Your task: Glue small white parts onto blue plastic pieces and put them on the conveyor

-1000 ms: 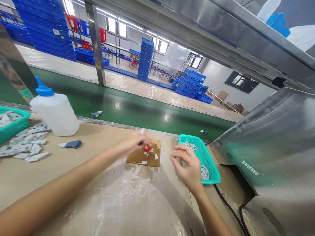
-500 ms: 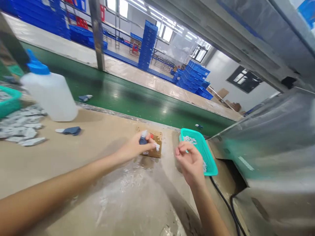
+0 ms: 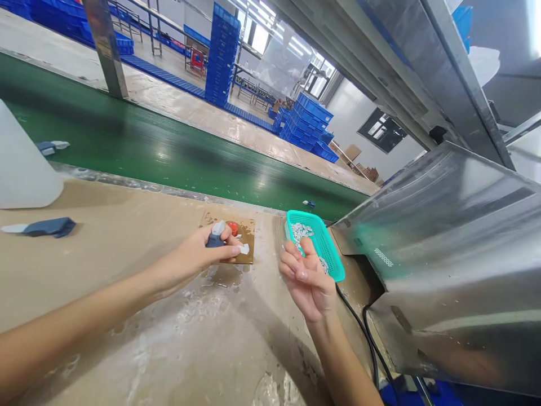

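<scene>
My left hand [image 3: 211, 246] is closed around a small dark blue piece with a pale grey tip [image 3: 217, 228]. A little white piece [image 3: 244, 248] shows at its thumb tip. This hand is over a brown board [image 3: 248, 225] with a red round thing [image 3: 232, 228] on it, partly hidden by the fingers. To the right, my right hand [image 3: 310, 282] is raised palm up in front of a turquoise basket [image 3: 338, 265], its fingers curled in against the thumb. Whatever they may pinch is too small to make out. White pieces [image 3: 302, 231] lie in the basket.
Another dark blue piece with a white end [image 3: 48, 227] lies on the table at left, near a white bottle [image 3: 25, 163]. Beyond the table edge runs a green belt [image 3: 177, 155] carrying similar pieces. A metal housing [image 3: 443, 237] and black cables [image 3: 359, 321] are at right.
The view has swung right, so the table things appear further left. My right hand has turned and its fingers have curled differently. My left hand still holds the dark blue piece over the board.
</scene>
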`<state>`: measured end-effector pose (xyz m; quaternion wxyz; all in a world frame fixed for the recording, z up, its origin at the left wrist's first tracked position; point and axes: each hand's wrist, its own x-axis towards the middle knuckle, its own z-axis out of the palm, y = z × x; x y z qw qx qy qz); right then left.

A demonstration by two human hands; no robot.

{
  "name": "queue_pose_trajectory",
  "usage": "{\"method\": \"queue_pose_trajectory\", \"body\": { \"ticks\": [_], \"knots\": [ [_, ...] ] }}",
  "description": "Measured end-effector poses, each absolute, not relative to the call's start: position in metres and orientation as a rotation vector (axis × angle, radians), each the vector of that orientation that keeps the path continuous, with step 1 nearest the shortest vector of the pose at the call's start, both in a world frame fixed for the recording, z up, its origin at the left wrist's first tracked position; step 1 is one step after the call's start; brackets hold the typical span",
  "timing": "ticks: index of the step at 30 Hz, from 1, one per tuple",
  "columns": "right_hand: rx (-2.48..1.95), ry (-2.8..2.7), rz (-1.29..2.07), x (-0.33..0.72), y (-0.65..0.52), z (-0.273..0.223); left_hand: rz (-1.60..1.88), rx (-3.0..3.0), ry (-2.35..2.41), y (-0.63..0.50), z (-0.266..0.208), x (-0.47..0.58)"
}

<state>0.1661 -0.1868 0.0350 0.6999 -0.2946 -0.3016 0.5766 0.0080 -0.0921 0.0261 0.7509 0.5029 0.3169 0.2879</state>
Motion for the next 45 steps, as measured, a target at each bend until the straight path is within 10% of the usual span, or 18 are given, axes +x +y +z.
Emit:
{"method": "queue_pose_trajectory", "body": {
  "ticks": [13,45],
  "knots": [
    [-1.218,-1.85,0.058,0.16,-0.18,0.02,0.62,1.54,0.62,-0.096,0.026,0.005],
    [-1.6,-1.85,-0.044,0.188,-0.164,-0.055,0.598,0.802,0.636,-0.078,0.008,0.009]
  ]
}}
